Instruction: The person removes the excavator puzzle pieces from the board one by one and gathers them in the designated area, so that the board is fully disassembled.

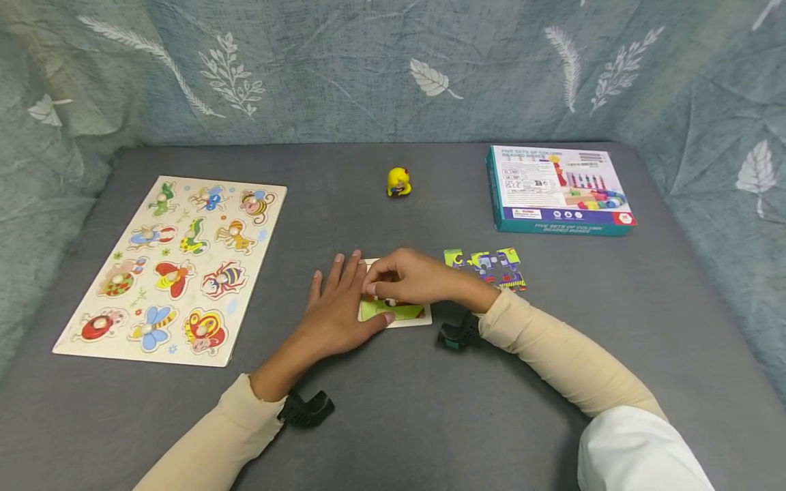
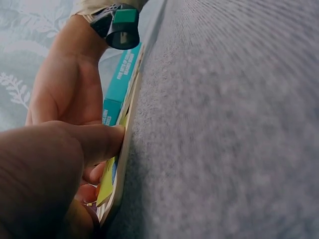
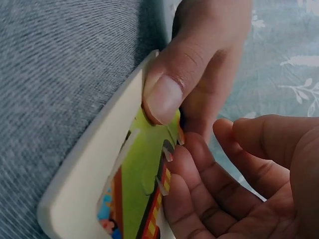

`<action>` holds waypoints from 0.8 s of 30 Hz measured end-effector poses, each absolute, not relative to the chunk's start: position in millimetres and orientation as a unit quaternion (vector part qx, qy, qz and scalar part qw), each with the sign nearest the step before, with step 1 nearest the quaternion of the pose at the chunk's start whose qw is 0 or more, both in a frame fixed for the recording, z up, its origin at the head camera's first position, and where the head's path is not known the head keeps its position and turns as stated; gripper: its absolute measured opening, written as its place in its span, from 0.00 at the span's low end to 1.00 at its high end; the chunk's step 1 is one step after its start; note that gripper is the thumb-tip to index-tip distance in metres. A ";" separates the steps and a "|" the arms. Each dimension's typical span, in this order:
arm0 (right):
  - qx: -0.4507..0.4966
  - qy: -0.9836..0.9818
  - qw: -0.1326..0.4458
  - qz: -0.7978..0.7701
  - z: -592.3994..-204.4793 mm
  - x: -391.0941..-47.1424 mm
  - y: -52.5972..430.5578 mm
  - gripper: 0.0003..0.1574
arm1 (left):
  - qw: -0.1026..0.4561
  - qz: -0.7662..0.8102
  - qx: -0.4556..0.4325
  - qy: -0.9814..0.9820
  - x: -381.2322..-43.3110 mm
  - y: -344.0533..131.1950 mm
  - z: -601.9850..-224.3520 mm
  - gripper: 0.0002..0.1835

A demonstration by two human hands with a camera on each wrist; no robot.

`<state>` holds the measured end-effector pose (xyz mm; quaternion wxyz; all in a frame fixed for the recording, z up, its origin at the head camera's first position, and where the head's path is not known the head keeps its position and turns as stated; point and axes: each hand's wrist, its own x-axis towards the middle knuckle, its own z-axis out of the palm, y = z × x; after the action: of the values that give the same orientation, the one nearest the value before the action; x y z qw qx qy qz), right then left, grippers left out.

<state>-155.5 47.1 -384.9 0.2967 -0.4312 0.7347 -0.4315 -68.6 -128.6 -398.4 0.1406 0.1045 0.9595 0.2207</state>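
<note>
A small jigsaw board point(image 1: 425, 320) with a pale rim lies under both hands, its green lower strip point(image 1: 402, 312) showing in the head view. My left hand point(image 1: 334, 314) lies along its left side with fingers spread straight, and its thumb point(image 3: 164, 99) presses the green picture. Bent over the board, my right hand point(image 1: 420, 276) touches the edges of puzzle pieces point(image 3: 149, 169) with its fingertips. Those edges stand raised and uneven in the right wrist view. Its thumb and forefinger have nothing visible between them. Much of the picture is hidden by the hands.
Several loose jigsaw pieces point(image 1: 482, 261) lie to the right of the board. A big insect peg puzzle point(image 1: 144, 245) is on the left. Behind are a yellow toy point(image 1: 398, 183) and, at the back right, a boxed bead set point(image 1: 561, 191). Patterned cloth point(image 1: 368, 68) hangs behind the table.
</note>
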 end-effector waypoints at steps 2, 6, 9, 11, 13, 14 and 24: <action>-0.431 0.735 0.293 -0.434 -385.3 -155.4 47.1 0.11 | 0.141 0.221 0.103 0.959 -68.8 -128.1 -398.3 0.53; -0.428 0.736 0.282 -0.442 -384.9 -153.8 47.0 0.10 | 0.143 0.228 0.102 0.958 -69.1 -126.9 -398.7 0.52; -0.432 0.736 0.274 -0.444 -384.2 -152.2 46.6 0.10 | 0.142 0.233 0.103 0.957 -68.9 -126.9 -399.2 0.52; -0.439 0.734 0.272 -0.441 -384.6 -152.0 46.7 0.09 | 0.141 0.232 0.105 0.957 -68.6 -127.4 -399.8 0.52; -0.445 0.728 0.274 -0.443 -384.8 -152.1 47.1 0.08 | 0.139 0.229 0.105 0.958 -68.5 -127.9 -400.3 0.53; -0.447 0.725 0.277 -0.445 -385.1 -152.3 47.4 0.08 | 0.139 0.227 0.105 0.958 -68.5 -128.2 -400.7 0.53; -0.426 0.704 0.310 -0.476 -389.0 -157.4 49.4 0.11 | 0.142 0.215 0.103 0.961 -69.6 -129.5 -402.2 0.54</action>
<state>-157.4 49.4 -389.0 0.3101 -0.4256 0.7044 -0.4761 -69.6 -129.5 -402.2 0.1424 0.1026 0.9608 0.2147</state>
